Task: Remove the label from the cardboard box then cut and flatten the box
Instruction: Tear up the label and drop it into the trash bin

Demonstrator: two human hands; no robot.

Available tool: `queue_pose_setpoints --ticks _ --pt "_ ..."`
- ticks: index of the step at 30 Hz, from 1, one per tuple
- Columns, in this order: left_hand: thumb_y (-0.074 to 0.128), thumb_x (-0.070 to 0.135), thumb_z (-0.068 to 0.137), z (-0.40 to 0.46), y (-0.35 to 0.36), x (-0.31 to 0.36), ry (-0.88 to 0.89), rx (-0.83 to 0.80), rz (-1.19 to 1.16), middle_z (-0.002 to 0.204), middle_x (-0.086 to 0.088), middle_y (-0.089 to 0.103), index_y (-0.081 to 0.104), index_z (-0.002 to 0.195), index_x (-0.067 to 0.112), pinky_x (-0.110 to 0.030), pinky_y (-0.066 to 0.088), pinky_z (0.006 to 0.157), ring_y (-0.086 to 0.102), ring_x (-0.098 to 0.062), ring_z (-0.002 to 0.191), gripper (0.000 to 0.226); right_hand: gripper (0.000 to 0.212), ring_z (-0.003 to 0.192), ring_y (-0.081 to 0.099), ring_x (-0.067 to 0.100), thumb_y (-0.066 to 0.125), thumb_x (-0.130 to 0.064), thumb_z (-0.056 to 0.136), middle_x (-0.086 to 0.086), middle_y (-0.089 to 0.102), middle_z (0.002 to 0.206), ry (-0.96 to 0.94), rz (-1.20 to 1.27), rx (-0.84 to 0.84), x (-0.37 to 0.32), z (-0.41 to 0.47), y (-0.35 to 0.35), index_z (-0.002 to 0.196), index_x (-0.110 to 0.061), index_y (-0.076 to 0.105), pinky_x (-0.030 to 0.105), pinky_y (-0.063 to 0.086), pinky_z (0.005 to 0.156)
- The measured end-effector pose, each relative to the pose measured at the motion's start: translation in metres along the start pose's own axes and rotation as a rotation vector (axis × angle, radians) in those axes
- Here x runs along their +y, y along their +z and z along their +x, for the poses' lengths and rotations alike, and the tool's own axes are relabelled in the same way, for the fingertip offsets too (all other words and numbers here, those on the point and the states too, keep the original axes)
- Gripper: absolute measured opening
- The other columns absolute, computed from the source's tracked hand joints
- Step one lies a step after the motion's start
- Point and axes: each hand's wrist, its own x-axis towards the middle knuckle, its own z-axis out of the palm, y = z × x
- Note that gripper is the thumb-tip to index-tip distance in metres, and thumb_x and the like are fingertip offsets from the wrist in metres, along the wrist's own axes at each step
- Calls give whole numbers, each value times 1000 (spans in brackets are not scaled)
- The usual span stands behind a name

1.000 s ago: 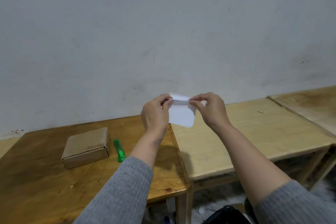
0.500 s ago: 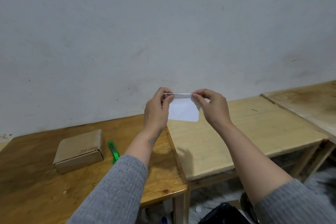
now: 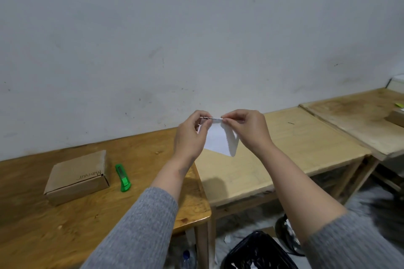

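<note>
A white paper label (image 3: pixel 218 140) hangs in the air over the gap between two tables. My left hand (image 3: pixel 192 135) pinches its top edge on the left, and my right hand (image 3: pixel 247 129) pinches the same edge on the right. The label is folded along that top edge and droops to a point below. The closed brown cardboard box (image 3: pixel 77 176) with handwriting on its lid lies on the darker wooden table (image 3: pixel 54 220) at the left. A green utility knife (image 3: pixel 123 178) lies just to the right of the box.
A lighter wooden table (image 3: pixel 295 148) adjoins on the right, and a third table (image 3: pixel 354 120) beyond it carries another box at the frame's edge. A black bin bag (image 3: pixel 258 251) sits on the floor below my arms. A grey wall stands behind.
My hands moved closer together along the label's top edge, and the label now hangs skewed to a point instead of flat. The camera view shifted slightly.
</note>
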Motion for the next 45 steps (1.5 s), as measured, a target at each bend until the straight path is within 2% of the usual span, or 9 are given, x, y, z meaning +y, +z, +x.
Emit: queue_pose_setpoints --ticks 6,11,16,23,29,32,37,43,45 --pt "72 40 81 -5 19 13 79 -21 55 115 22 53 68 85 40 -13 41 84 53 2 108 6 5 76 66 10 71 -12 80 -1 72 78 52 -25 2 16 -11 -20 82 -13 75 19 49 68" --pt "65 47 83 -9 36 17 49 -166 189 83 27 67 68 75 47 -43 47 91 60 4 89 9 2 69 63 1 76 -19 77 -7 69 72 52 -94 15 23 -19 -34 77 -17 75 12 48 62" --pt "58 45 86 -26 56 12 18 -172 204 75 22 68 64 70 46 -47 48 88 64 -6 85 17 4 85 57 12 74 -23 77 -5 65 79 11 -321 20 36 -28 -43 73 -21 74 30 44 72" --pt "58 41 88 -42 86 8 -127 -140 169 79 18 68 64 69 43 -48 46 89 64 -12 89 20 6 85 59 19 69 -17 80 -14 56 69 -37 -377 109 54 -52 -39 75 -15 72 41 46 84" --pt "56 33 92 -46 95 -5 -238 -81 48 84 14 69 67 76 33 -26 40 66 63 -13 90 19 7 76 58 10 66 -8 79 -6 66 76 -69 -316 185 67 -67 -38 78 -13 71 23 45 72" --pt "58 25 94 -42 92 -2 -138 -154 -101 92 17 70 69 85 33 -25 47 78 62 -6 92 16 6 70 57 2 67 -11 82 -6 67 81 0 -220 131 74 -71 -42 85 -15 72 6 39 64" --pt "50 11 97 -44 87 6 -74 -302 -185 109 16 60 55 116 34 -3 40 77 53 13 96 31 10 72 60 0 68 -15 84 -12 67 81 181 -53 121 76 -68 -53 88 -24 70 11 46 64" --pt "48 -8 84 -48 84 5 -73 -235 -193 72 14 59 59 71 19 -18 41 66 54 -2 70 32 14 62 57 8 66 -5 79 2 64 70 239 52 226 75 -69 -63 84 -17 66 19 47 59" --pt "51 -7 85 -50 84 6 -97 -242 -194 74 13 66 69 70 15 -18 46 69 60 0 71 32 10 63 60 0 66 -3 80 -3 67 72 232 56 198 73 -69 -63 77 -12 67 13 45 58"
